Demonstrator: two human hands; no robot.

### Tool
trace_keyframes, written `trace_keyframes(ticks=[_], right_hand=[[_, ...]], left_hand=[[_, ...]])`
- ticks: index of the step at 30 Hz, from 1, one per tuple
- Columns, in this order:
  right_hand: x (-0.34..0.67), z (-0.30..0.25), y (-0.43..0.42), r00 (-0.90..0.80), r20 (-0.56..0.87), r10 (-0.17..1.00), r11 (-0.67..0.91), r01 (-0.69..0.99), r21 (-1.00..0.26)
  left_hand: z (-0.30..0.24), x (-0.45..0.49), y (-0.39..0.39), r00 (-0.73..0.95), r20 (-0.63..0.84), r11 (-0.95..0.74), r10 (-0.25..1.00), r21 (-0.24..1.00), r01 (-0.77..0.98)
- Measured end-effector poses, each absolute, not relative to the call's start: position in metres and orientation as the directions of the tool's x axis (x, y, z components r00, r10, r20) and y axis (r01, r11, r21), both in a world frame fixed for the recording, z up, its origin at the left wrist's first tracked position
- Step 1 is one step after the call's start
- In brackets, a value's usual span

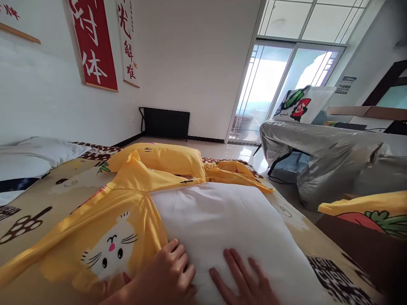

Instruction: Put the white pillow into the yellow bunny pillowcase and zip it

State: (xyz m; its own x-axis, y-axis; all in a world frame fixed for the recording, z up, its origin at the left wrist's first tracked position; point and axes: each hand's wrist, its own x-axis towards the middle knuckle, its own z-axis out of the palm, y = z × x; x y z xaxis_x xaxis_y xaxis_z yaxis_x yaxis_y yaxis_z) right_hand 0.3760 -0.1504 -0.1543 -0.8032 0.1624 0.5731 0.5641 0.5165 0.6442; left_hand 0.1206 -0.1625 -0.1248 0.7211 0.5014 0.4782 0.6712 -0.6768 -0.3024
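A white pillow [219, 212] lies on the bed before me, its left side beside a yellow pillowcase [149, 216] printed with a white cat-like face. My left hand [174, 271] has its fingers curled at the pillowcase's edge, gripping the cloth where it meets the pillow. Flat on the pillow's near part rests my right hand [241, 279], fingers spread and holding nothing. Behind them, a plump yellow pillow [168, 156] lies across the bed, with a crumpled yellow cloth [235, 171] to its right.
A white pillow [25, 159] lies at the far left of the patterned bed sheet [25, 224]. To the right stands a plastic-covered table [318, 140] bearing a printed bag [305, 103]. Yellow carrot-print fabric [375, 207] lies by a brown surface at the right.
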Motion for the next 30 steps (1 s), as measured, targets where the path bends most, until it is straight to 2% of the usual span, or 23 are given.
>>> trace_keyframes(ticks=[4,6,7,9,11,13,14,17,21,25,27,30], right_hand=[[0.370,-0.133,-0.130,-0.803,0.563,0.194,0.576,0.558,0.598],[0.362,-0.114,-0.119,-0.809,0.553,0.201,0.601,0.547,0.582],[0.357,-0.102,-0.115,-0.814,0.544,0.203,0.614,0.539,0.577],[0.344,-0.076,-0.110,-0.821,0.526,0.222,0.642,0.529,0.555],[0.329,-0.048,-0.110,-0.826,0.489,0.280,0.685,0.529,0.501],[0.314,-0.021,-0.110,-0.822,0.423,0.381,0.733,0.547,0.404],[0.308,-0.010,-0.110,-0.819,0.381,0.430,0.755,0.557,0.346],[0.292,0.010,-0.102,-0.805,0.267,0.530,0.795,0.581,0.175],[0.284,0.001,-0.089,-0.843,0.211,0.495,0.852,0.518,0.070],[0.287,-0.016,-0.090,-0.808,0.334,0.485,0.853,0.521,0.022],[0.289,-0.015,-0.094,-0.767,0.415,0.489,0.860,0.503,-0.085],[0.289,0.001,-0.100,-0.647,0.553,0.525,0.851,0.422,-0.313]], left_hand=[[-0.105,0.129,-0.175,0.696,0.117,-0.660,0.708,-0.242,0.712],[-0.093,0.133,-0.179,0.696,-0.046,-0.685,0.717,-0.236,0.690],[-0.086,0.136,-0.180,0.698,-0.076,-0.694,0.712,-0.222,0.684],[-0.070,0.141,-0.179,0.671,0.025,-0.664,0.741,-0.121,0.738],[-0.051,0.145,-0.173,0.552,0.251,-0.590,0.795,0.110,0.800],[-0.033,0.148,-0.165,0.397,0.447,-0.561,0.802,0.334,0.757],[-0.025,0.148,-0.161,0.353,0.511,-0.579,0.784,0.394,0.714],[-0.012,0.150,-0.151,0.290,0.622,-0.633,0.728,0.446,0.632],[-0.015,0.148,-0.143,0.237,0.647,-0.625,0.725,0.473,0.621],[-0.014,0.145,-0.139,0.226,0.657,-0.623,0.719,0.467,0.627],[-0.002,0.143,-0.135,0.200,0.677,-0.625,0.709,0.469,0.624],[0.033,0.143,-0.123,0.176,0.737,-0.658,0.653,0.437,0.613]])
